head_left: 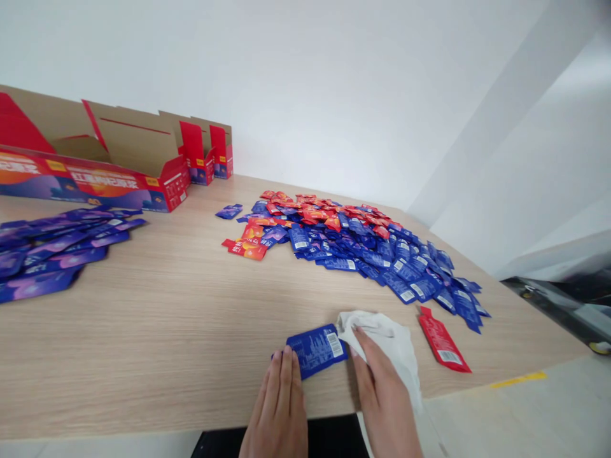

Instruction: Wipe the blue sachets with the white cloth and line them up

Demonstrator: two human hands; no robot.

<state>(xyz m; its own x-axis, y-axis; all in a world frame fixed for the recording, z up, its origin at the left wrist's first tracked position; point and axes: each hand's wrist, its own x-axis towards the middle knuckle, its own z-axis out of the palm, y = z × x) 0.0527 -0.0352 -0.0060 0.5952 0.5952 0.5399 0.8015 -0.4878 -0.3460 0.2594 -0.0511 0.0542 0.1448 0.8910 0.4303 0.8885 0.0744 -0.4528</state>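
Observation:
My left hand [279, 407] lies flat on the wooden table [157, 318], fingers together and stretched out, fingertips touching the near corner of a blue sachet [317, 350]. My right hand [382, 394] presses a crumpled white cloth [389, 337] just right of that sachet, its fingers stretched over the cloth. A single red sachet [443, 342] lies to the right of the cloth.
A big heap of blue and red sachets [363, 245] covers the far right of the table. Flat purple packs [52, 248] lie at the left. Open red cardboard boxes [109, 165] stand along the back wall. The table's edge runs close to my body.

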